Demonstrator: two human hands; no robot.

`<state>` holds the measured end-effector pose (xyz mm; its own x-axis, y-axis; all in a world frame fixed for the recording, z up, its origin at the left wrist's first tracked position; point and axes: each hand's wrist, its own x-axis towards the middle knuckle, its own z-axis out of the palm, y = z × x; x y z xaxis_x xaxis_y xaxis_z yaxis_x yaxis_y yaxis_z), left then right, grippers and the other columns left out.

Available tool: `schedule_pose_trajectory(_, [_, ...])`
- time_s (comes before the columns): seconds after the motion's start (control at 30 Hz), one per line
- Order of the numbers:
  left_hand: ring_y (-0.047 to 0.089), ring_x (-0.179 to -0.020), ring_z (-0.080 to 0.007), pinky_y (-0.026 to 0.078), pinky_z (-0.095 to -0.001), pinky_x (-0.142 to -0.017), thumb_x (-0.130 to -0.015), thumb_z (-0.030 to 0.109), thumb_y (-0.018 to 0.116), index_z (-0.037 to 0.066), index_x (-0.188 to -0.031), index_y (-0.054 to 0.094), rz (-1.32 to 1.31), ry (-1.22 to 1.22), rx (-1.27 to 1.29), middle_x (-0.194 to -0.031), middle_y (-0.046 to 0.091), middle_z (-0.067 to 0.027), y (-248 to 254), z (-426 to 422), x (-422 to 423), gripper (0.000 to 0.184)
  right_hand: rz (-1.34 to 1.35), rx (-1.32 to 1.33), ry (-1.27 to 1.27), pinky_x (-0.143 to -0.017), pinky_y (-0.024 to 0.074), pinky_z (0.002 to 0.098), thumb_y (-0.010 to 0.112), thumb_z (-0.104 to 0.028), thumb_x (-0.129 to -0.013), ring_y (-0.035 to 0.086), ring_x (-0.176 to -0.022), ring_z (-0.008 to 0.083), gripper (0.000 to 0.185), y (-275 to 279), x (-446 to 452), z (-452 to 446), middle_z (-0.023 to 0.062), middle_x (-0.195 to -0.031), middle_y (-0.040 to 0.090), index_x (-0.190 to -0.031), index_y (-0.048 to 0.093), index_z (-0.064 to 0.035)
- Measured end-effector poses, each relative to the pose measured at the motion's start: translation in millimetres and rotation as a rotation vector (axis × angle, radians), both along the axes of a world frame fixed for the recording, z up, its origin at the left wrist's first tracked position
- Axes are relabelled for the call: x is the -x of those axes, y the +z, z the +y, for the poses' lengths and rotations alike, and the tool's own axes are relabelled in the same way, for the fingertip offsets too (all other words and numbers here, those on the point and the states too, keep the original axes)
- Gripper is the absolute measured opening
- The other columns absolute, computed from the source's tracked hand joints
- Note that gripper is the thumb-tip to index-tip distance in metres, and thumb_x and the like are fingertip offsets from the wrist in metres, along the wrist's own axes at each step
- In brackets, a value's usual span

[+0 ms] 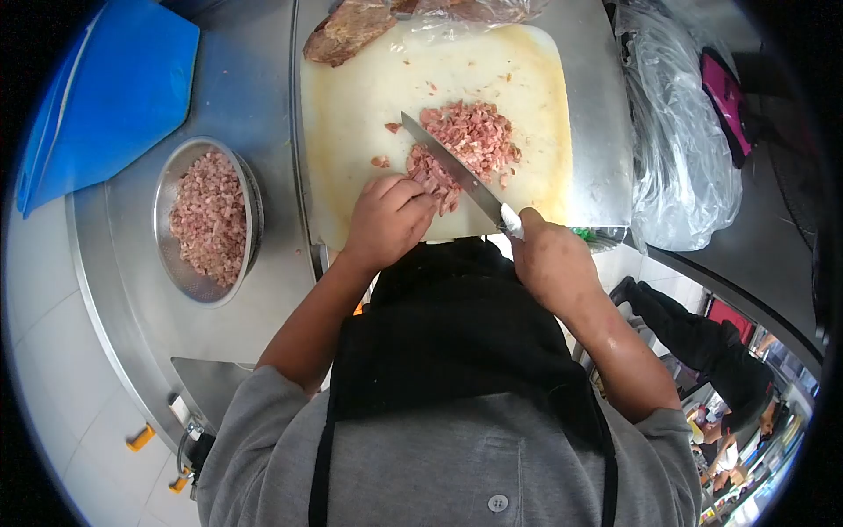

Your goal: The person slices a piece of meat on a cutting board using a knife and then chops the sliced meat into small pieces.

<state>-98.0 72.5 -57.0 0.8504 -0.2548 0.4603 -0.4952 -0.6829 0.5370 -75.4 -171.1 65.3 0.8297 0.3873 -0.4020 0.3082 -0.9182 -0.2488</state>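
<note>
My right hand point(551, 256) is closed around the white handle of a kitchen knife point(457, 169). Its long blade slants up and left across the chopped meat point(474, 136) on the cutting board point(351, 114). Close to the blade's left side, my left hand point(386, 220) has its fingers curled against a small bunch of meat pieces point(435, 180); the fingertips are partly hidden. A few loose scraps lie left of the blade. At the board's far edge rests a large browned piece of meat point(349, 32), beside a clear plastic bag point(465, 16).
Left of the board, a metal colander point(164, 237) full of diced meat stands on the steel counter point(255, 105). Blue sheets point(132, 97) lean behind it. Clear plastic bags point(680, 132) hang or lie at the right. Another person point(711, 351) is at the lower right.
</note>
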Motion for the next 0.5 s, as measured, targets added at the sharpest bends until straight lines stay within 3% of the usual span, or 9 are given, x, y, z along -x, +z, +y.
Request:
schedule_pose_trajectory(0.3, [0.062,-0.088,-0.0269,0.047,-0.0415,-0.079,-0.078,0.013,0.078,0.010,-0.083,0.069,0.033,0.316,0.036,-0.088,0.065,-0.0040,-5.3,-3.7,0.9,0.010,0.022,0.005,0.003,-0.064,0.0556,0.0500,0.056,-0.013,-0.093,0.069,-0.070,0.0399,0.011,4.9,6.2,4.3,0.0207,-0.074,0.068,-0.093,0.054,-0.0017])
schedule_pose_trajectory(0.43, [0.062,-0.089,-0.0282,0.049,-0.0428,-0.080,-0.080,0.011,0.075,0.007,-0.083,0.069,0.062,0.319,0.137,-0.091,0.065,-0.0067,4.2,-0.4,-1.1,0.008,0.007,0.020,0.055,-0.061,0.0555,0.0486,0.054,-0.010,-0.092,0.069,-0.067,0.0378,0.009,21.6,13.1,2.8,0.0189,-0.072,0.067,-0.093,0.054,-0.0020])
schedule_pose_trajectory(0.5, [0.062,-0.089,-0.0296,0.051,-0.0418,-0.080,-0.080,0.006,0.073,0.004,-0.085,0.069,0.059,0.110,0.147,-0.094,0.064,-0.0090,4.2,1.2,-6.9,0.007,0.021,0.037,0.067,-0.060,0.0555,0.0482,0.053,-0.010,-0.092,0.069,-0.066,0.0373,0.008,19.4,14.8,1.5,0.0185,-0.072,0.067,-0.093,0.054,-0.0022])
